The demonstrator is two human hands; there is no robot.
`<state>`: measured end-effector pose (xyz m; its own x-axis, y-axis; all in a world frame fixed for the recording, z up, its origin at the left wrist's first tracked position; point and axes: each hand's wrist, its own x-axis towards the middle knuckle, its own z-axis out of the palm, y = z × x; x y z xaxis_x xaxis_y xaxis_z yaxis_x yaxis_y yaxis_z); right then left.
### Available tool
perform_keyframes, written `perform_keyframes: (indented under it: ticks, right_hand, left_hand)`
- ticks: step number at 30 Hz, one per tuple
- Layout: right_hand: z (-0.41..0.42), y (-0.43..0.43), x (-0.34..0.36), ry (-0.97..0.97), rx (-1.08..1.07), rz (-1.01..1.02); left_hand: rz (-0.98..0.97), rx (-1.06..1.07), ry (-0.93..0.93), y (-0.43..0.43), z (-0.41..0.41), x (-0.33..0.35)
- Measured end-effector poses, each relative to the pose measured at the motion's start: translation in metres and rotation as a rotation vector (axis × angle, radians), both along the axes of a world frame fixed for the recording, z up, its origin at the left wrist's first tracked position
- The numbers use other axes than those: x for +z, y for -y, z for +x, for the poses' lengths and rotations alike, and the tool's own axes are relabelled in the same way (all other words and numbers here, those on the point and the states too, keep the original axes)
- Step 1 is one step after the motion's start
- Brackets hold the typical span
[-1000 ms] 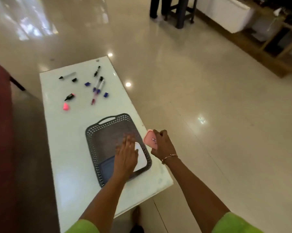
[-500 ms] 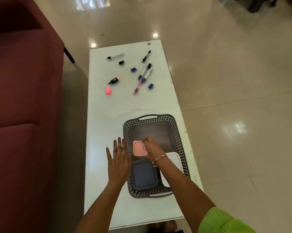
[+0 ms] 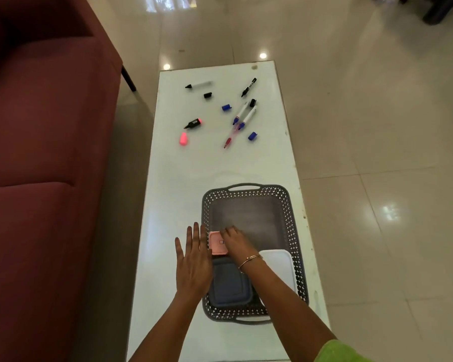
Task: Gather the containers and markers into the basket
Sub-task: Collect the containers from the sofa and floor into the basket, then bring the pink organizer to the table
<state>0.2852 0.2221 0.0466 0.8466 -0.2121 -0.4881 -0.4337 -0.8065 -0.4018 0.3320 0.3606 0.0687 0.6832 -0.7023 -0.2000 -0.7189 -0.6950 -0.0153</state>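
Note:
A dark grey perforated basket (image 3: 288, 205) sits on the near half of the white table (image 3: 173, 178). Inside it lie a blue container (image 3: 229, 286), a white container (image 3: 281, 267) and a small pink container (image 3: 216, 242). My right hand (image 3: 237, 241) rests on the pink container at the basket's left wall, fingers over its top. My left hand (image 3: 192, 262) lies flat and open on the table just outside the basket's left rim. Several markers (image 3: 242, 113) and loose caps (image 3: 226, 107) are scattered at the table's far end, with a pink highlighter (image 3: 194, 123) and its pink cap (image 3: 183, 139).
A dark red sofa (image 3: 45, 152) runs along the table's left side, close to it. Glossy tiled floor (image 3: 376, 126) lies to the right and beyond the table. The far half of the basket holds nothing.
My right hand carried the pink container from the basket's right side into the basket and set it at the left wall. My left hand left the basket and now lies beside it.

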Motion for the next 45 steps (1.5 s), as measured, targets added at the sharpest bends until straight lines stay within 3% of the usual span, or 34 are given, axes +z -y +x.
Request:
perform_keyframes:
  ticks: [10, 17, 27, 35, 45]
  right_hand:
    - [-0.048, 0.046, 0.062, 0.129, -0.063, -0.175]
    - [-0.086, 0.16, 0.093, 0.11, -0.015, -0.297]
    - [-0.11, 0.311, 0.124, 0.178, 0.101, -0.251]
    - [-0.07, 0.397, 0.12, 0.222, 0.245, -0.29]
    - [0.059, 0.491, 0.107, 0.195, 0.46, -0.236]
  left_hand:
    - [-0.059, 0.034, -0.04, 0.06, -0.026, 0.044]
    - [-0.113, 0.128, -0.053, 0.162, -0.069, 0.08]
    - [-0.141, 0.368, -0.102, 0.3, -0.121, 0.101]
    - [-0.158, 0.431, -0.113, 0.397, -0.08, 0.093]
    - [-0.183, 0.628, -0.16, 0.485, 0.027, 0.085]
